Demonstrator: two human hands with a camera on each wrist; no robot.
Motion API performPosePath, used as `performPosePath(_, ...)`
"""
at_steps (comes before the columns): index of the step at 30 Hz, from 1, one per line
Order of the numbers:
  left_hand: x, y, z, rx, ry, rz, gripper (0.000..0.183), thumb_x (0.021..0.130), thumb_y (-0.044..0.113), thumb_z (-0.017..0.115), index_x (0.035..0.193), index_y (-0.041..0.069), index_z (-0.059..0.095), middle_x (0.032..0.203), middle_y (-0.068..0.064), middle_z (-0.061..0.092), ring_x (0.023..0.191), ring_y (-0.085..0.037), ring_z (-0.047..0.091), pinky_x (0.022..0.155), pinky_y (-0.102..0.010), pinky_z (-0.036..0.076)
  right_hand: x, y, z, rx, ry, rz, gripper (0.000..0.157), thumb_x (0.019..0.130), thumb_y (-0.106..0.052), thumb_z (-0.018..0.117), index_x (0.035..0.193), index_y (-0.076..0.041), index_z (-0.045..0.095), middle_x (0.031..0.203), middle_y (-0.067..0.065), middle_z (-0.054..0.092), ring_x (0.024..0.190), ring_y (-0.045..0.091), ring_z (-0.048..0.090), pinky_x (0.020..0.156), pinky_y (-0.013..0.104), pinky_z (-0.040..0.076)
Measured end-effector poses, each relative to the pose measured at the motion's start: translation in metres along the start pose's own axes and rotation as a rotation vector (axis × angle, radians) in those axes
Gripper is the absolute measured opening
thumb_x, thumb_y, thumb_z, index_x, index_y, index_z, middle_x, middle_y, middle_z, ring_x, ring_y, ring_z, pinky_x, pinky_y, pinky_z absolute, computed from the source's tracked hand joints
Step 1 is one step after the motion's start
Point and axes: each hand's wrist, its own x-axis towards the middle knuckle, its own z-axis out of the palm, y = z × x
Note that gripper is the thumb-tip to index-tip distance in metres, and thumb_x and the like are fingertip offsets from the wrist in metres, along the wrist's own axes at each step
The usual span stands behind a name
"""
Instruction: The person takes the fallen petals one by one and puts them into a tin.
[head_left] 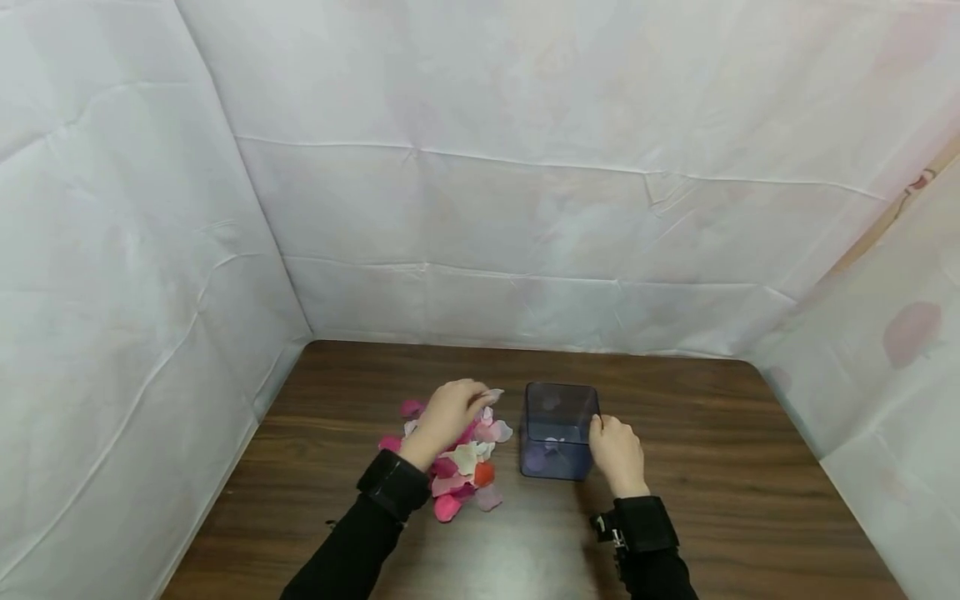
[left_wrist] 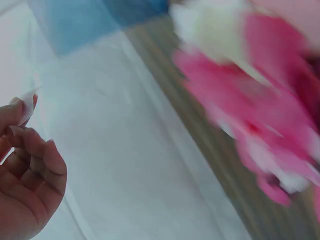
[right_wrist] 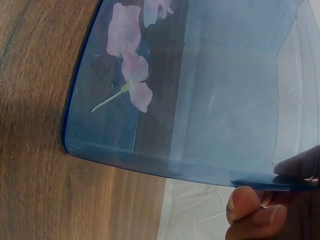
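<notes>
My left hand [head_left: 447,414] pinches a pale petal [head_left: 492,393] between thumb and fingertip, above a heap of artificial petals [head_left: 465,460] in pink, red, orange and cream. In the left wrist view the pinched petal [left_wrist: 29,107] looks whitish, and the heap [left_wrist: 250,95] is blurred. To the right stands a see-through blue-grey plastic box [head_left: 558,429]. My right hand [head_left: 617,450] grips the box's right rim, fingers outside. Through the box wall in the right wrist view, light purple petals [right_wrist: 125,30] and a small flower piece with a stem [right_wrist: 139,90] show inside.
The dark wood-grain table [head_left: 720,500] carries the heap and the box side by side. White cloth [head_left: 525,225] hangs behind the table's back edge and along both sides.
</notes>
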Motion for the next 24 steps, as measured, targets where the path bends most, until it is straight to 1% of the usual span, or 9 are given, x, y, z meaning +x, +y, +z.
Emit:
performPosePath(3,0.016,0.023,0.01,0.013,-0.014,0.061,0.018,0.089,0.026,0.063,0.091,0.011,0.073,0.074,0.002,0.061,0.064,-0.008,0.051,0.059,-0.021,0.041,-0.001,0.001,-0.001,-0.003,0.005,-0.003,0.04,0.099,-0.02,0.035,0.062,-0.008,0.044,0.057,0.008,0.046,0.054,0.024,0.05,0.051,0.032,0.033)
performPosePath(6,0.029,0.043,0.02,0.044,-0.05,0.109,0.016,0.088,0.025,0.066,0.09,0.011,0.074,0.071,0.002,0.057,0.062,-0.007,0.047,0.057,-0.019,0.038,0.0,0.002,0.0,-0.005,0.02,-0.009,0.04,0.099,-0.02,0.036,0.064,-0.006,0.049,0.062,0.013,0.055,0.06,0.031,0.058,0.053,0.038,0.039)
performPosePath(9,0.038,0.058,0.031,0.097,-0.067,0.164,0.014,0.087,0.024,0.067,0.089,0.012,0.073,0.075,0.003,0.058,0.066,-0.007,0.051,0.059,-0.019,0.041,0.001,0.003,0.002,-0.01,0.035,-0.015,0.039,0.098,-0.02,0.037,0.071,-0.002,0.057,0.075,0.023,0.064,0.072,0.042,0.062,0.057,0.047,0.045)
performPosePath(12,0.042,0.068,0.039,0.165,-0.074,0.21,0.013,0.088,0.026,0.066,0.087,0.015,0.073,0.08,0.003,0.059,0.072,-0.01,0.056,0.063,-0.02,0.046,0.002,0.001,0.005,-0.025,0.041,-0.01,0.038,0.098,-0.02,0.037,0.08,0.003,0.063,0.088,0.028,0.066,0.081,0.046,0.062,0.062,0.052,0.047)
performPosePath(14,0.042,0.071,0.044,0.234,-0.086,0.245,0.013,0.089,0.028,0.065,0.088,0.017,0.073,0.082,0.003,0.06,0.075,-0.01,0.058,0.065,-0.021,0.048,0.003,-0.001,0.007,-0.032,0.042,-0.01,0.038,0.097,-0.02,0.037,0.088,0.005,0.065,0.092,0.029,0.066,0.082,0.047,0.062,0.064,0.054,0.048)
performPosePath(15,0.041,0.072,0.047,0.266,-0.094,0.259,0.013,0.089,0.028,0.064,0.088,0.018,0.073,0.083,0.004,0.061,0.076,-0.01,0.058,0.066,-0.02,0.049,0.003,-0.002,0.007,-0.029,0.044,-0.009,0.038,0.097,-0.02,0.038,0.088,0.005,0.065,0.093,0.029,0.066,0.082,0.047,0.062,0.064,0.054,0.047)
performPosePath(17,0.04,0.073,0.05,0.315,-0.11,0.282,0.013,0.09,0.027,0.063,0.089,0.019,0.073,0.084,0.004,0.062,0.077,-0.01,0.059,0.068,-0.021,0.05,0.004,-0.004,0.009,-0.021,0.047,-0.006,0.039,0.097,-0.021,0.038,0.086,0.005,0.065,0.092,0.029,0.066,0.082,0.046,0.063,0.064,0.053,0.047)
performPosePath(19,0.038,0.072,0.054,0.354,-0.128,0.3,0.013,0.09,0.026,0.063,0.089,0.018,0.073,0.084,0.004,0.064,0.078,-0.01,0.06,0.069,-0.021,0.051,0.004,-0.006,0.01,-0.009,0.05,-0.004,0.04,0.097,-0.021,0.038,0.08,0.003,0.064,0.09,0.028,0.066,0.081,0.046,0.063,0.062,0.052,0.047)
performPosePath(24,0.034,0.069,0.061,0.355,-0.192,0.308,0.011,0.089,0.02,0.065,0.091,0.016,0.074,0.087,0.005,0.071,0.081,-0.01,0.065,0.075,-0.022,0.052,0.002,-0.007,0.012,0.006,0.045,0.002,0.039,0.097,-0.022,0.038,0.073,0.0,0.061,0.083,0.026,0.066,0.076,0.043,0.063,0.059,0.049,0.046)
